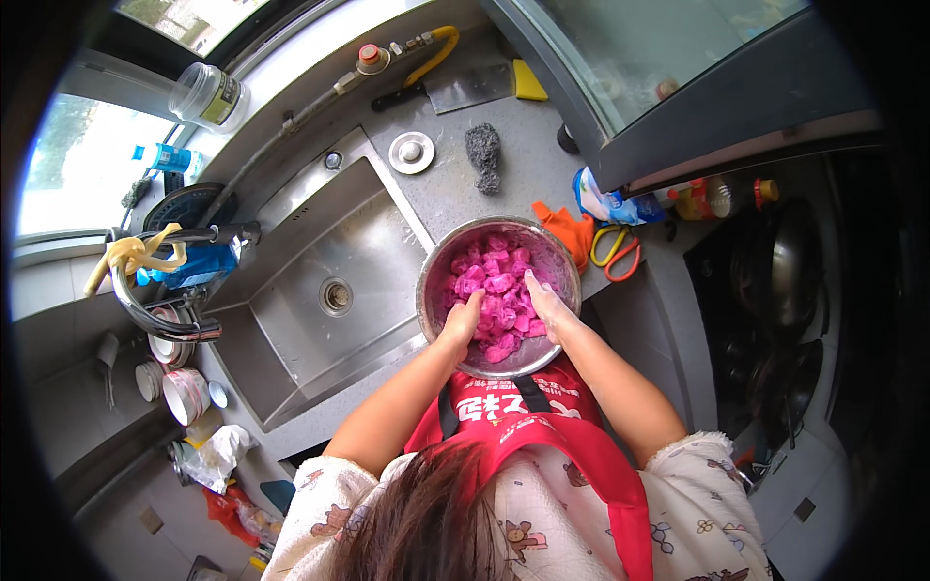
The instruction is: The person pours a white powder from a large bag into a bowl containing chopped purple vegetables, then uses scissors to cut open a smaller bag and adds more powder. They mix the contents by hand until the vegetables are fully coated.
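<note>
A round stainless steel bowl (pixel 427 290) sits at the counter's front edge, beside the sink. Inside it lie many wet, bright magenta chunks (pixel 498 283) of food, with pinkish smears on the bowl's inner wall. My left hand (pixel 463 323) reaches into the bowl from the left, thumb on top, against the chunks. From the right, my right hand (pixel 548 305) touches the pile, its thumb raised and dusted with white powder. The other fingers of both hands are largely hidden, so their grip on the chunks is unclear.
A steel sink (pixel 290 290) with a faucet (pixel 167 330) lies left. Behind the bowl are a steel wool pad (pixel 484 156), a drain stopper (pixel 411 152) and a cleaver (pixel 468 88). Scissors (pixel 623 261) and an orange cloth (pixel 570 231) lie right. An open window sash (pixel 726 94) overhangs the counter.
</note>
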### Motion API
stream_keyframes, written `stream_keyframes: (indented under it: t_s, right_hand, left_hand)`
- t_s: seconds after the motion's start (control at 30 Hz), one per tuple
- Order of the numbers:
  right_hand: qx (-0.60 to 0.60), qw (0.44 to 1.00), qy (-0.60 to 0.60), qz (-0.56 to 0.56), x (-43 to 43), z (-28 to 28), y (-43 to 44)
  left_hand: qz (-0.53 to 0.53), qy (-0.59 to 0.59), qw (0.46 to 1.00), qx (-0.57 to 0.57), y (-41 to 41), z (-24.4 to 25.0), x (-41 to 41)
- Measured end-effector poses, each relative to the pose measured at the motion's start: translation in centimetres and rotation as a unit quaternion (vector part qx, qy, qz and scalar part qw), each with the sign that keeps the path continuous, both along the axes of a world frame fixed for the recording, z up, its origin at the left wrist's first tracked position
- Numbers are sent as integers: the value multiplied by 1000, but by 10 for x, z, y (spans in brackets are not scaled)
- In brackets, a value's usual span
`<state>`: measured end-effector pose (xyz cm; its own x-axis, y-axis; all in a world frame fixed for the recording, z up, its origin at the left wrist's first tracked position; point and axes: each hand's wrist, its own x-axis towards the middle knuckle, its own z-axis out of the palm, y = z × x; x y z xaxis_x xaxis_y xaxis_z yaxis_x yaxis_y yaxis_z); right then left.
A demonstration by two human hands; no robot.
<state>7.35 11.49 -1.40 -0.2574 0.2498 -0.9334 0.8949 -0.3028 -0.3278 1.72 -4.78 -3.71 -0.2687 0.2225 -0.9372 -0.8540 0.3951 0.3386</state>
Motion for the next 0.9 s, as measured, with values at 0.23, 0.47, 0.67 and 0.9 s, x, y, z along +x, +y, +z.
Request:
stream_keyframes:
  t_s: [0.23,0.47,0.67,0.9]
  right_hand:
    - [-64,981,178,-39,24,-5,-21]
    - [113,910,343,202,15,73,5]
    - [232,916,157,286,10,36,15]
    - [37,995,97,1,13,-20,-16]
  left_hand:
    - [-19,31,996,82,15,27,-9]
    - [-132,283,938,150,-12,67,-17]
    - [46,68,992,94,-12,51,-6]
    - [50,-32,998,-27,15,36,-6]
